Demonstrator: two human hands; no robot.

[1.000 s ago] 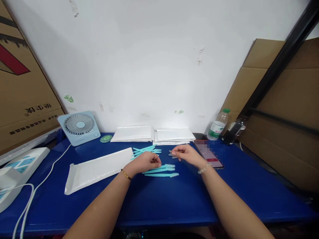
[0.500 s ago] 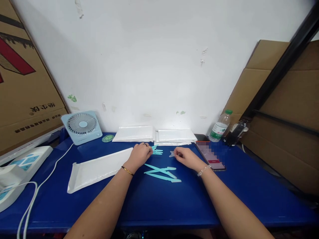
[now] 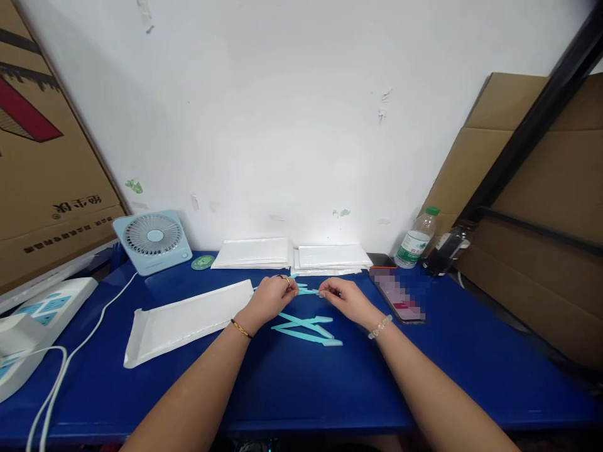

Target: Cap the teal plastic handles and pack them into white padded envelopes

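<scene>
My left hand (image 3: 274, 296) is closed on a turquoise eyebrow razor (image 3: 307, 291), whose end points right. Fingers of my right hand (image 3: 346, 297) pinch a small clear plastic blade cap (image 3: 322, 294) at that end of the razor. Whether the cap is around the blade or only touching it I cannot tell. Just in front of both hands lie several turquoise eyebrow razors (image 3: 306, 338), crossing one another on the blue table. More turquoise handles show behind my left hand, partly hidden by it.
A white padded mailer (image 3: 188, 320) lies to the left. Stacks of white mailers (image 3: 252, 253) rest against the wall. A phone (image 3: 400, 298), a water bottle (image 3: 414, 242) and a dark bottle (image 3: 445, 254) stand or lie right. A blue fan (image 3: 153, 242) and a power strip (image 3: 51, 314) are left.
My right hand has brought the clear cap left to the razor's end. My left hand has shifted slightly right, with a razor now showing between the hands.
</scene>
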